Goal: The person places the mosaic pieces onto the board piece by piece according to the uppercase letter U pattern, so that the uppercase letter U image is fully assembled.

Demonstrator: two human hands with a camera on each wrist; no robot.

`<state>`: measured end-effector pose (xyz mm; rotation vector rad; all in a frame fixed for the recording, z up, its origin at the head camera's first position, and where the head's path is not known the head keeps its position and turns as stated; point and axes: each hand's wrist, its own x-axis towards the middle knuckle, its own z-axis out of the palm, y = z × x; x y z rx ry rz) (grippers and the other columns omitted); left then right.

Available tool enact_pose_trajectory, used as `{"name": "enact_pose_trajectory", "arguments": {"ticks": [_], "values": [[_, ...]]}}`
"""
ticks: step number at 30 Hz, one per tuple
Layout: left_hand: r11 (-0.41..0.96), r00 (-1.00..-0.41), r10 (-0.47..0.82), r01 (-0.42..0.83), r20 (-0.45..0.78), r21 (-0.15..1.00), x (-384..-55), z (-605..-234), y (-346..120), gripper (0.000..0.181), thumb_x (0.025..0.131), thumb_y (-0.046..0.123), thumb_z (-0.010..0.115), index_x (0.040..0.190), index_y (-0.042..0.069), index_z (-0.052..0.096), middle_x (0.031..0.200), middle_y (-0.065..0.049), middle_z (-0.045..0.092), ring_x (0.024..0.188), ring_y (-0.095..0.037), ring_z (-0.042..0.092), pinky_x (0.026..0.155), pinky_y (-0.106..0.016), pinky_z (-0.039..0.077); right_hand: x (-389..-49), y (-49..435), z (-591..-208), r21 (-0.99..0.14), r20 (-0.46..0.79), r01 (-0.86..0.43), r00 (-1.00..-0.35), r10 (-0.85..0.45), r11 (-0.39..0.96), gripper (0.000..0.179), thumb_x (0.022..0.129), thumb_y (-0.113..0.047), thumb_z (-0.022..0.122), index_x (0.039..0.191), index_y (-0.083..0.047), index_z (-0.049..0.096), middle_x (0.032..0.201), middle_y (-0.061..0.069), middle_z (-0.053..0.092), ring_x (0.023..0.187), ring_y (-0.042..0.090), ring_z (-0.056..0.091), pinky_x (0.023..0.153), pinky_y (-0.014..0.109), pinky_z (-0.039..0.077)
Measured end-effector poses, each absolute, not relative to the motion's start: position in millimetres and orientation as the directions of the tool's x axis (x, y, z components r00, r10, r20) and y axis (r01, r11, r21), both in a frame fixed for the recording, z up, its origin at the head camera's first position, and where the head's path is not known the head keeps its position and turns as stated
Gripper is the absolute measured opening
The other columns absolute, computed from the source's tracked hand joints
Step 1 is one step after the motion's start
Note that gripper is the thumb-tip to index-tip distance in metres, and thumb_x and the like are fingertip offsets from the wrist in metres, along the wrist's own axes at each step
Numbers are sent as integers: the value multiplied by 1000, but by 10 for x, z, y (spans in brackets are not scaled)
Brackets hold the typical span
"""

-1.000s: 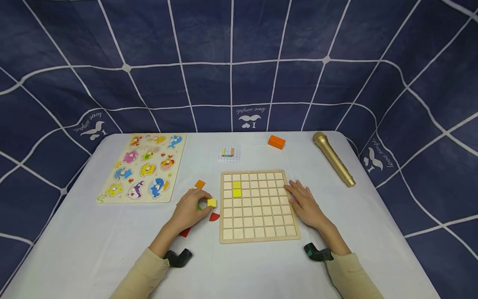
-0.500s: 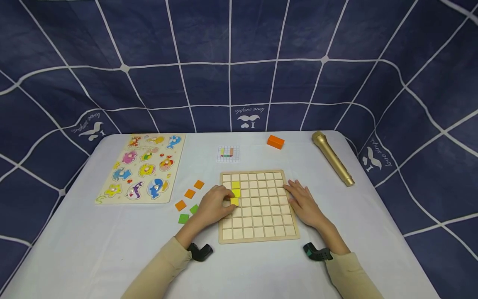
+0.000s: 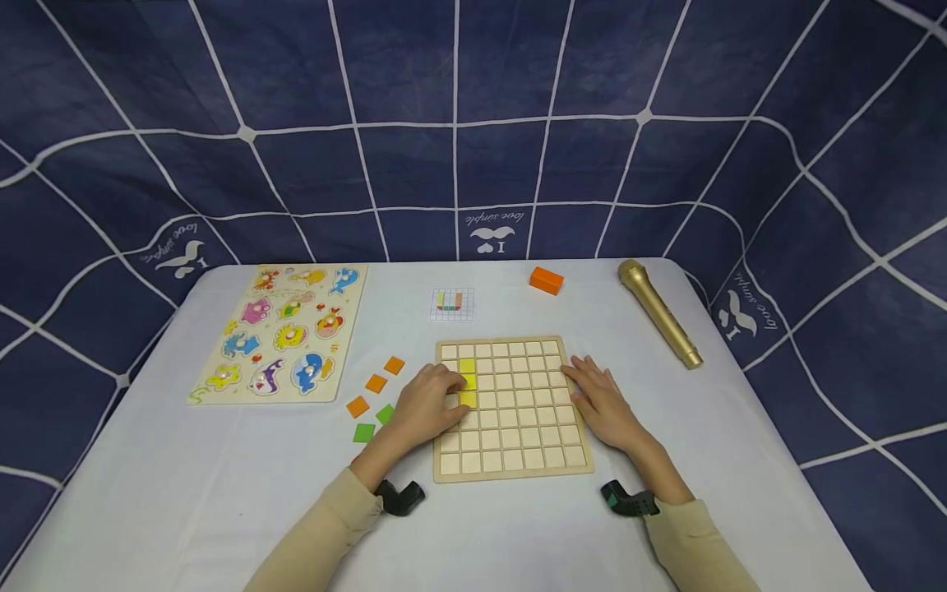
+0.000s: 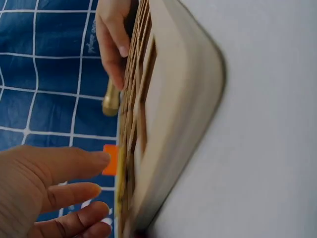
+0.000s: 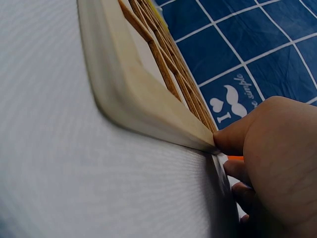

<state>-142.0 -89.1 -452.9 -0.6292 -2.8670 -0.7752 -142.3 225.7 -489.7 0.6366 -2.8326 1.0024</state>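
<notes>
The wooden grid board (image 3: 514, 476) lies flat on the white table. Three yellow square tiles (image 3: 468, 381) sit in a column of its cells near the left side. My left hand (image 3: 425, 404) is over the board's left edge, thumb and forefinger right at the lowest yellow tile. In the left wrist view, the thumb (image 4: 94, 161) and the relaxed fingers stand apart from each other. My right hand (image 3: 608, 409) rests along the board's right edge with fingers extended. From the right wrist, its thumb (image 5: 230, 139) touches the board's rim (image 5: 163, 114).
Orange tiles (image 3: 376, 384) and green tiles (image 3: 364, 432) lie left of the board, partly behind the left hand. A small pattern card (image 3: 452, 305), an orange block (image 3: 546, 281) and a gold microphone (image 3: 661, 314) are farther back. An animal puzzle board (image 3: 284, 337) lies at the left.
My left hand has carried a yellow tile from the loose pieces to the board; it now sits below the other two, and the fingers have loosened. My right hand has stayed in place.
</notes>
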Motion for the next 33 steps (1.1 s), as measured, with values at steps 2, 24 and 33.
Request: {"name": "enact_pose_trajectory", "arguments": {"ticks": [2, 24, 33], "values": [[767, -913, 344, 409, 221, 494, -1384, -4483, -972, 34, 71, 24, 77, 100, 8, 69, 88, -1, 59, 79, -14, 49, 64, -29, 42, -1420, 2257, -4889, -587, 190, -401, -913, -361, 704, 42, 94, -10, 48, 136, -6, 43, 145, 21, 29, 136, 37, 15, 105, 57, 4], [591, -926, 168, 370, 340, 717, -627, -4391, -2084, 52, 64, 5, 82, 112, 13, 62, 98, 0, 61, 84, -18, 53, 66, -28, 45, -1420, 2252, -4884, -585, 174, -391, -916, -362, 710, 43, 95, -11, 48, 137, -8, 42, 146, 19, 28, 137, 36, 14, 105, 56, 3], [596, -958, 173, 285, 227, 751, -544, -4623, -2181, 42, 66, 10, 83, 104, 13, 66, 93, 3, 62, 80, -14, 55, 66, -27, 45, -1418, 2255, -4891, -580, 192, -402, -913, -361, 708, 42, 95, -11, 48, 137, -7, 43, 145, 21, 29, 136, 38, 15, 105, 57, 3]]}}
